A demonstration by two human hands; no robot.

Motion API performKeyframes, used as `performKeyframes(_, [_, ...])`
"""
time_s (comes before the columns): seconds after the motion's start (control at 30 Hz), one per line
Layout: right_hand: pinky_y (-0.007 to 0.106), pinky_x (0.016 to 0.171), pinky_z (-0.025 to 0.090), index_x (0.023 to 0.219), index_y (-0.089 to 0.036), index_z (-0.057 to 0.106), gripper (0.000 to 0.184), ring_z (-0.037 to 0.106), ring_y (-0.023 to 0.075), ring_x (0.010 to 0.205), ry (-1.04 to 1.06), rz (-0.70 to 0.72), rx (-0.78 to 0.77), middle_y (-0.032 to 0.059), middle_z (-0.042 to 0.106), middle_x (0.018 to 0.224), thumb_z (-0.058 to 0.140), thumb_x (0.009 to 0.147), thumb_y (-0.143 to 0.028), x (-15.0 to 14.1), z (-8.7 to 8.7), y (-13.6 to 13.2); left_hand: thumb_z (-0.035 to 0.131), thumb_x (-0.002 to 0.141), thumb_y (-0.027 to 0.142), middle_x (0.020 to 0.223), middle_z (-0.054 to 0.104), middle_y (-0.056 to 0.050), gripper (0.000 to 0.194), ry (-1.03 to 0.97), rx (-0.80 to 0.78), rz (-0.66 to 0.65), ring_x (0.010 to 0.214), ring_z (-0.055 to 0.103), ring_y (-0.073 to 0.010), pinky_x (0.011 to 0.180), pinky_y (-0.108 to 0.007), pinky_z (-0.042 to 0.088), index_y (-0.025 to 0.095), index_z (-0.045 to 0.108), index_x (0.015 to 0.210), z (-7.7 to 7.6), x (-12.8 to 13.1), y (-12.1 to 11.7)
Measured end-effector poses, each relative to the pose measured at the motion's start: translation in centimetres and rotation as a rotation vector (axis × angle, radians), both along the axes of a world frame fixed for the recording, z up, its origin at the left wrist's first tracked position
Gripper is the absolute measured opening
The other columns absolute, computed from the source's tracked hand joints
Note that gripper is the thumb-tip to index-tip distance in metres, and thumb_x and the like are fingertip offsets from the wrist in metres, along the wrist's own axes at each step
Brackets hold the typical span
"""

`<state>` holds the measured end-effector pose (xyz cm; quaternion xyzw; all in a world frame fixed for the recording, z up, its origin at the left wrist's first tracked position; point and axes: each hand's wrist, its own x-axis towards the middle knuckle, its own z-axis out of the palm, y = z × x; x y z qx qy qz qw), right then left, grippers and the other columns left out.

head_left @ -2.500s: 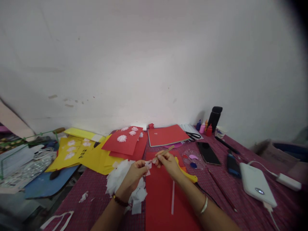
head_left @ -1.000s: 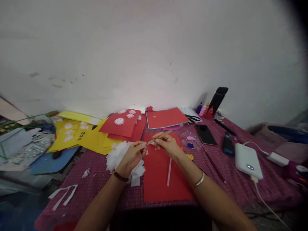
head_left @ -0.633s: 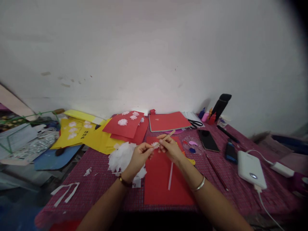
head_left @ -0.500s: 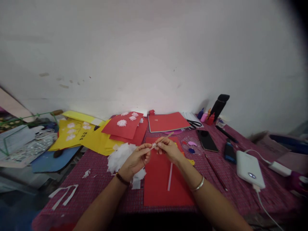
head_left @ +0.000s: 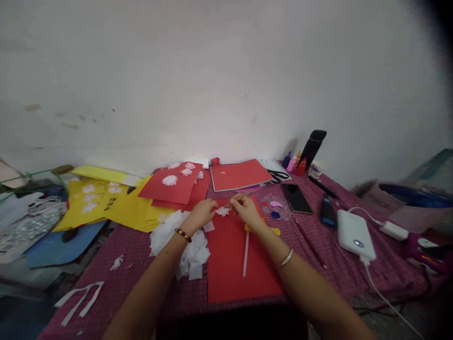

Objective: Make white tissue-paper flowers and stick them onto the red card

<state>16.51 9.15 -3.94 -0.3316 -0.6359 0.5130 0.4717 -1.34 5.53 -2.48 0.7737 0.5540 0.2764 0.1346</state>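
Both my hands meet over the far end of a red paper sheet (head_left: pixel 233 264) on the cloth-covered table. My left hand (head_left: pixel 202 212) is closed in a pinch on a small white tissue piece (head_left: pixel 222 211). My right hand (head_left: pixel 244 208) is closed round a thin wooden stick (head_left: pixel 239 196), whose tip touches that tissue piece. A heap of white tissue squares (head_left: pixel 177 238) lies just left of the red sheet, under my left wrist. A white paper strip (head_left: pixel 245 252) lies on the red sheet.
Red card with white tissue flowers (head_left: pixel 171 185), yellow sheets (head_left: pixel 116 208) and a red folder (head_left: pixel 239 174) lie behind. To the right are scissors (head_left: pixel 278 175), small bottles (head_left: pixel 295 164), a black flask (head_left: pixel 312 145), a phone (head_left: pixel 296 198), a white power bank (head_left: pixel 352 227) with cable.
My hands have moved forward and lowered towards the red sheet, and the stick has tipped down flatter. The white tissue piece now shows between my fingertips. The view has shifted slightly.
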Motion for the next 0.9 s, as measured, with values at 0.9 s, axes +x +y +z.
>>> performKeyframes(0.9, [0.023,0.06,0.037,0.077,-0.015,0.059,0.013,0.058,0.0149,0.068,-0.684,-0.053,0.348,0.0056,0.066,0.073,0.049,0.083,-0.022,-1.4,-1.1,0.2,0.051,0.075,0.014,0.076,0.057,-0.003,0.013,0.148,0.057,0.085,0.075,0.052,-0.0158,0.069,-0.026,0.04,0.016,0.063,0.071,-3.9,0.2,1.2])
